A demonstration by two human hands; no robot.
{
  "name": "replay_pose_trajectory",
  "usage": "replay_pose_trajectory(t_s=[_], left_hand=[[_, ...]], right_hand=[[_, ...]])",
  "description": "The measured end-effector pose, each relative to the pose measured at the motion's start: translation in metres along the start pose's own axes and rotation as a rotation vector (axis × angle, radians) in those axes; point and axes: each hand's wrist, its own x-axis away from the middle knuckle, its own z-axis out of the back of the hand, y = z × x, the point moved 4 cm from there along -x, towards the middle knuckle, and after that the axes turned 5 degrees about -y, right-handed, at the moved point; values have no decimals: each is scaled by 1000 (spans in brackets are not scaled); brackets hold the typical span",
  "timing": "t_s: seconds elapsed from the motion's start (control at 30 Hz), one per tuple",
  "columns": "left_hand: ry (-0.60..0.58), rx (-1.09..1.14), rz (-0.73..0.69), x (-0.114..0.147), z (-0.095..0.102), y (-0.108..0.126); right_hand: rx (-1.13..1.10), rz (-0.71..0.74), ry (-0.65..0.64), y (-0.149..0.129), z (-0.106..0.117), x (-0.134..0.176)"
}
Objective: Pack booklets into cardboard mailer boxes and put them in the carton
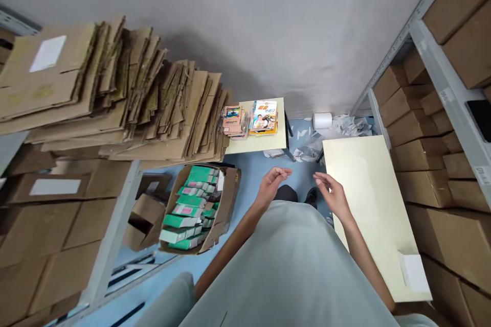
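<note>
In front of my body, my left hand (271,185) hovers over the blue floor with its fingers stretched out and nothing in it. My right hand (333,193) faces it, the thumb apart from the fingers, also holding nothing. A gap separates the two hands. Closest to the right hand is a pale yellow table (362,179), whose left edge runs beside the wrist. Beyond the left hand, a second small yellow table (251,147) carries a stack of booklets (233,121) and a pile of colourful magazines (264,116).
Flattened cardboard (153,97) is heaped on the left shelf. Below stands an open carton (230,199) of green-and-white boxes (187,209). Cartons (418,158) fill the right rack, where a phone-like black object (480,118) lies. A white roll (322,120) and crumpled plastic (347,125) sit by the wall. A white box (416,272) rests on the right table.
</note>
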Motion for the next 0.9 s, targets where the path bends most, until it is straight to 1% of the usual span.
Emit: replay_pose_trajectory(t_s=[0.07, 0.13, 0.2, 0.3, 0.43, 0.63, 0.77, 0.9], left_hand=[[85, 27, 12, 1, 8, -3], [148, 66, 21, 0, 14, -6], [189, 101, 26, -5, 20, -6], [225, 128, 20, -19, 32, -3], [246, 129, -28, -46, 59, 6], [266, 173, -45, -97, 110, 20], [256, 184, -112, -128, 145, 45], [232, 161, -149, -146, 186, 72]], right_hand=[[25, 4, -46, -8, 5, -19], [43, 10, -80, -15, 5, -34], [44, 18, -114, -22, -1, -47], [29, 14, -155, -30, -17, -65], [9, -6, -191, -36, -47, -93], [49, 5, -228, -57, -102, -148], [71, 29, -232, -74, -140, -196], [99, 40, -258, -87, -180, -248]])
